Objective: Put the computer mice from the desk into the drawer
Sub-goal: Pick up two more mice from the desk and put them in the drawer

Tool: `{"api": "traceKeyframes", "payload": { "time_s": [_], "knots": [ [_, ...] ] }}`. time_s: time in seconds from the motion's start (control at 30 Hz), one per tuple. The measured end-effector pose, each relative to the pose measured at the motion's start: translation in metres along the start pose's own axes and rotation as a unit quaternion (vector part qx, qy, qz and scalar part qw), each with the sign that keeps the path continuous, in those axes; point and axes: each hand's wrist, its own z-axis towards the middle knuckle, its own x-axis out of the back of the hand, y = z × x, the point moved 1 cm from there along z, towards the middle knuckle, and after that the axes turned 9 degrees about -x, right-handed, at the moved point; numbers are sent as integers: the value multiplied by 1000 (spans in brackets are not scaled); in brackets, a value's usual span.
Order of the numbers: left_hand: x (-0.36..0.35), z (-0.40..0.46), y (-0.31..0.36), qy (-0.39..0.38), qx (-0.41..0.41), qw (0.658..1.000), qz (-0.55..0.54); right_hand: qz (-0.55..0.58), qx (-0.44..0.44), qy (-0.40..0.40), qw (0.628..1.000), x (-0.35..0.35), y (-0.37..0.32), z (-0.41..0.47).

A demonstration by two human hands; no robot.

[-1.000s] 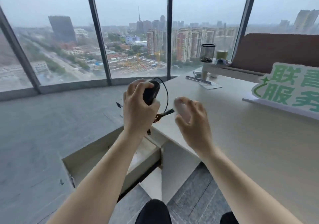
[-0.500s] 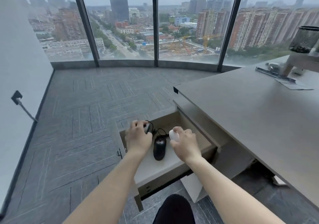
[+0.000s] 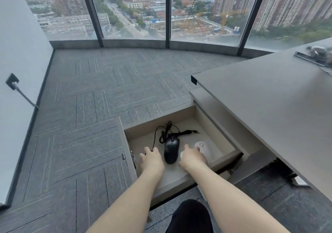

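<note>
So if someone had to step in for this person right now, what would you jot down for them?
Left hand: open, empty, low in the drawer, left of the black mouse.
Right hand: open, fingers at the white mouse, whether touching is unclear.
Both mice lie on the drawer floor, the black one's cable bunched behind it.
Done: the two mice are in.
Left: withdraw hands; drawer is open. The visible desk shows no mouse.

We have one view only, from a wide-angle camera worn on the head, looking forward and steeply down over both forearms. The open drawer (image 3: 181,161) sits close below us at lower centre, the bench (image 3: 269,107) runs off to the right, and the carpeted floor (image 3: 86,107) stretches ahead to the windows (image 3: 133,10) at the top.
</note>
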Motion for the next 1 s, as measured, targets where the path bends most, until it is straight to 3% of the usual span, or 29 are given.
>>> {"api": "traceKeyframes", "payload": {
  "time_s": [0.1,0.17,0.27,0.37,0.5,0.63,0.7,0.83,0.93,1.0],
  "knots": [
    [-1,0,-1,-22,7,999,-24,-16,5,1,1000,-2,0,0],
    [9,-3,1,9,-7,999,-47,6,26,25,999,1,1,-6],
    [38,-10,2,144,-68,979,-125,77,106,97,987,8,10,-21],
    [71,-23,-6,272,-147,927,-211,177,185,163,953,12,22,-51],
    [96,-45,-34,350,-143,890,-253,244,253,172,920,-2,25,-99],
    [84,-53,-72,279,-29,905,-319,258,308,126,907,-28,18,-137],
    [73,-59,-86,229,27,894,-384,255,317,106,908,-38,17,-148],
    [49,-73,-99,152,82,841,-513,211,322,63,921,-55,19,-163],
    [35,-80,-93,97,92,773,-621,171,323,91,926,-63,14,-169],
    [27,-80,-88,82,82,759,-640,162,322,103,927,-67,11,-172]
  ]
}}
